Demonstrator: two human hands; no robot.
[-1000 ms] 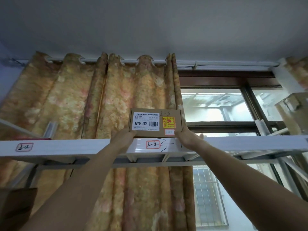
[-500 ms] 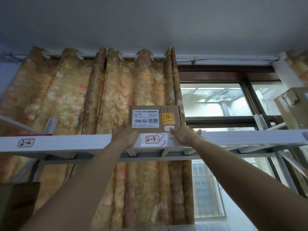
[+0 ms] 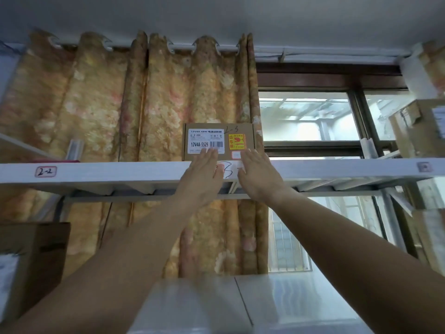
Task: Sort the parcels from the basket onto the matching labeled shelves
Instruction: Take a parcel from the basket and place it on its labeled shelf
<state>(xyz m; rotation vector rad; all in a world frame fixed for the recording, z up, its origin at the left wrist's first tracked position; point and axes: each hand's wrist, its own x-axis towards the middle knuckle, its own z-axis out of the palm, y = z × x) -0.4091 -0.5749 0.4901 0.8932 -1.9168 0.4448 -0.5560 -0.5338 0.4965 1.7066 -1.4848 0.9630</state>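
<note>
**Head view: small parcel up on the shelf, both grips flat and open**

Far left, low down: a dark brown box (image 3: 31,261), blurry. Above it, a long white shelf (image 3: 120,172) right across the picture, with a small tag "2-2" (image 3: 45,171) stuck on its front edge. Behind the shelf, a big yellow-orange curtain (image 3: 96,112).

In the middle: the parcel (image 3: 218,142), a flat brown cardboard box, standing upright on the shelf in front of the curtain. On its front, a white sticker with a bar code, a yellow sticker beside that, and "2-3" written by hand near the top.

Just below the parcel: the left grip (image 3: 202,175), a bare hand, fingers straight and close together, holding nothing, fingertips over the bottom edge of the white sticker. Hard to tell if touching the parcel or only in front of it. Beside it, the right grip (image 3: 258,175), also flat and open, holding nothing, fingertips by the parcel's bottom right corner. Between the two, a shelf tag (image 3: 228,171), mostly hidden, only a hand-drawn "3" showing.

To the right: a bright window (image 3: 308,116). Far right: another cardboard box (image 3: 419,126), cut off by the picture's edge. At the bottom: a shiny white lower shelf (image 3: 301,304).
</note>
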